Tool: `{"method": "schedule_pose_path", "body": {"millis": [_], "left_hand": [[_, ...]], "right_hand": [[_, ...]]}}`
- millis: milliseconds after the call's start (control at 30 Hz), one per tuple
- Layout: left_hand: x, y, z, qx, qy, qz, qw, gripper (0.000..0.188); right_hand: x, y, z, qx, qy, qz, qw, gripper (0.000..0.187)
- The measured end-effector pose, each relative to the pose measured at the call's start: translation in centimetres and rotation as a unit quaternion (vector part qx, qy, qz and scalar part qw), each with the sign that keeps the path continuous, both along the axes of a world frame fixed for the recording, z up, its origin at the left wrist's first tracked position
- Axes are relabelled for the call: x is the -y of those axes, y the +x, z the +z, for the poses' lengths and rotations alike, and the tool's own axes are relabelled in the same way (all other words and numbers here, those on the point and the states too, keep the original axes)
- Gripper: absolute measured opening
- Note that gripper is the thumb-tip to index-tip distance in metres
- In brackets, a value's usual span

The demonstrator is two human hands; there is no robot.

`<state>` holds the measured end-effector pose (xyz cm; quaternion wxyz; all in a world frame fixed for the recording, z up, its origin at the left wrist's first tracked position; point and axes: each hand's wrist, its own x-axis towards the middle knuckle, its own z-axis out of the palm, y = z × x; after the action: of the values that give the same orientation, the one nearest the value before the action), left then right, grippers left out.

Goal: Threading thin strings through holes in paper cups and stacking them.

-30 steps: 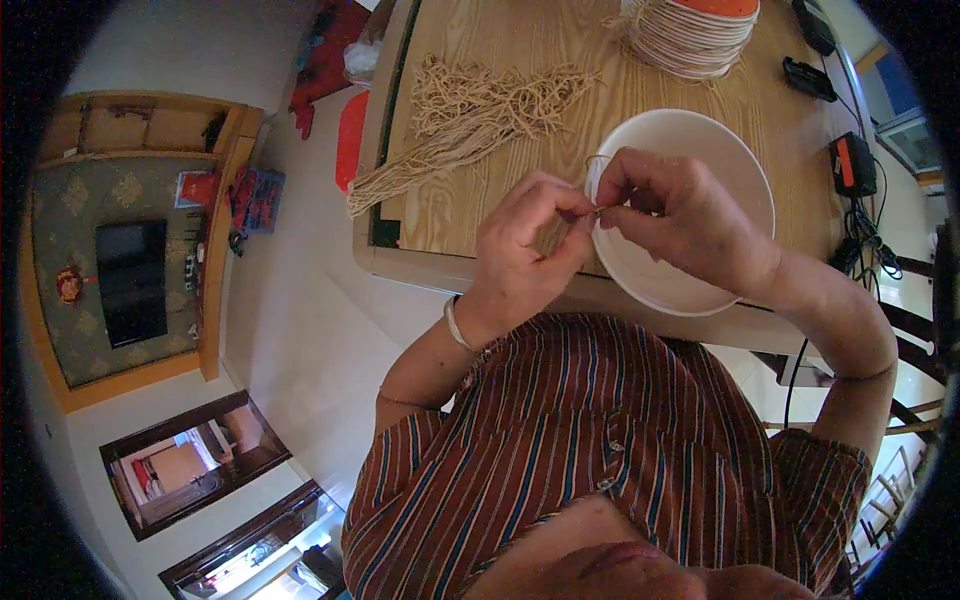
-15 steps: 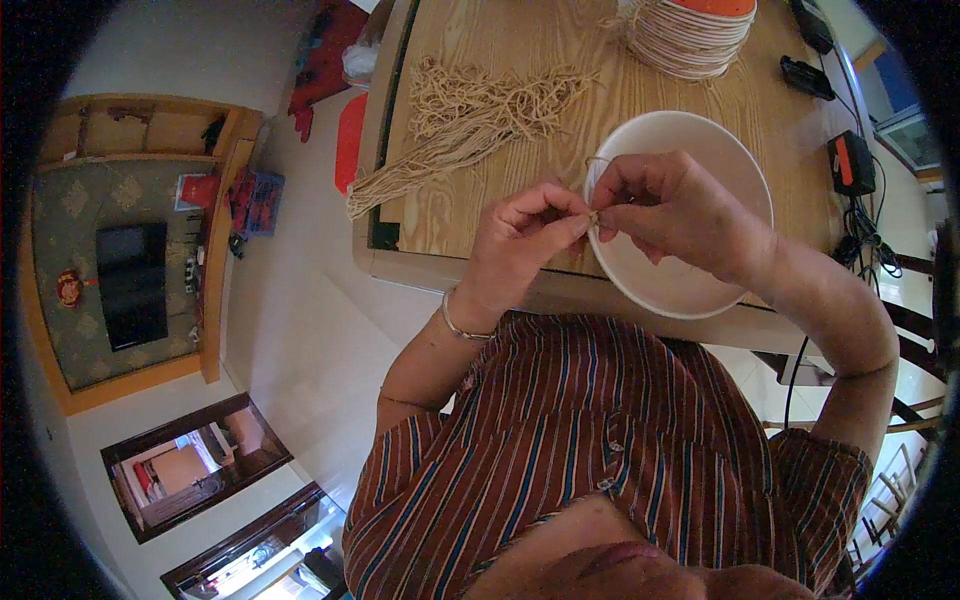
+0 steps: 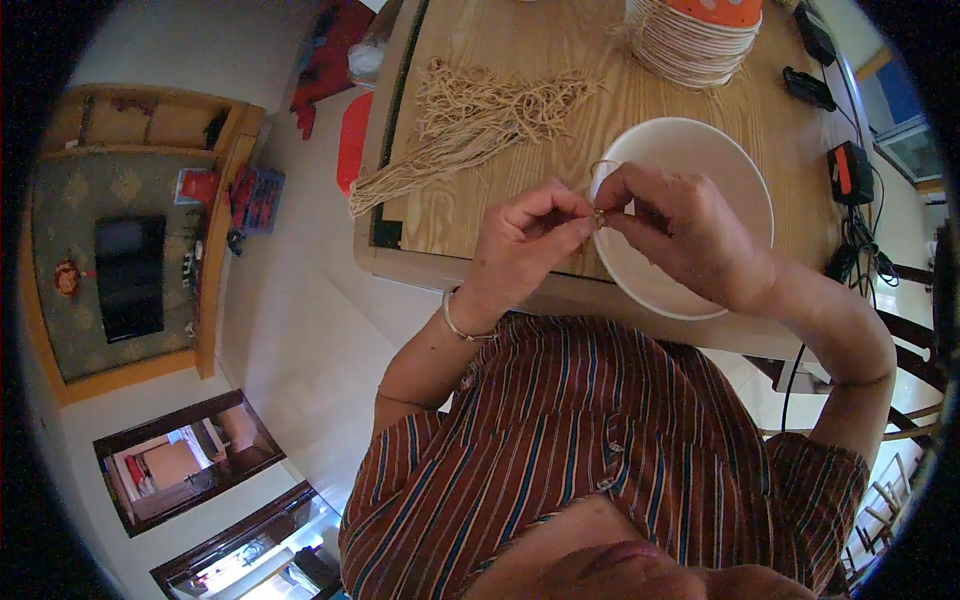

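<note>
My left hand (image 3: 528,245) and my right hand (image 3: 690,225) meet fingertip to fingertip over the left rim of a round white bucket (image 3: 735,190). Both pinch a short beige cord (image 3: 599,217), and a thin curved piece of it stands up by the bucket's rim. The fingers hide most of the cord. Inside, the visible part of the bucket is plain white. To the left, a bundle of beige cords (image 3: 480,125) lies on the wooden table (image 3: 560,40), gathered straight at its near end and tangled at its far end.
At the far edge stands a stack of upturned nested buckets (image 3: 695,45), with white rims and an orange patterned side. Black adapters (image 3: 850,173) and tangled cables (image 3: 858,255) lie along the right. A red stool (image 3: 354,140) is beyond the table's left edge.
My right hand has turned slightly, its fingers curling more over the pinch. Both hands stay together at the cord; the whole view has shifted a little.
</note>
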<state>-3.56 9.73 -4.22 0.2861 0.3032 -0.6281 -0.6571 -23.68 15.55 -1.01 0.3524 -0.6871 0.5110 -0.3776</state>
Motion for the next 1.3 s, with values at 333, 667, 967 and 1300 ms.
{"method": "schedule_pose_path", "body": {"millis": [333,667,967,1300], "left_hand": [[0.0,0.1,0.6,0.039,-0.090,0.004,0.995,0.005],[-0.4,0.1,1.7,0.091,-0.167,0.017,0.982,0.004],[0.0,0.3,0.8,-0.013,0.168,0.001,0.986,0.009],[0.1,0.4,0.3,-0.044,0.182,0.010,0.982,0.010]], "right_hand": [[0.1,0.0,0.1,-0.046,-0.049,0.012,0.998,0.012],[1.6,-1.2,1.7,0.108,0.285,0.077,0.949,0.009],[0.6,-0.5,0.2,0.087,0.106,0.049,0.989,0.013],[-0.5,0.3,0.3,-0.062,-0.081,0.050,0.994,0.017]]}}
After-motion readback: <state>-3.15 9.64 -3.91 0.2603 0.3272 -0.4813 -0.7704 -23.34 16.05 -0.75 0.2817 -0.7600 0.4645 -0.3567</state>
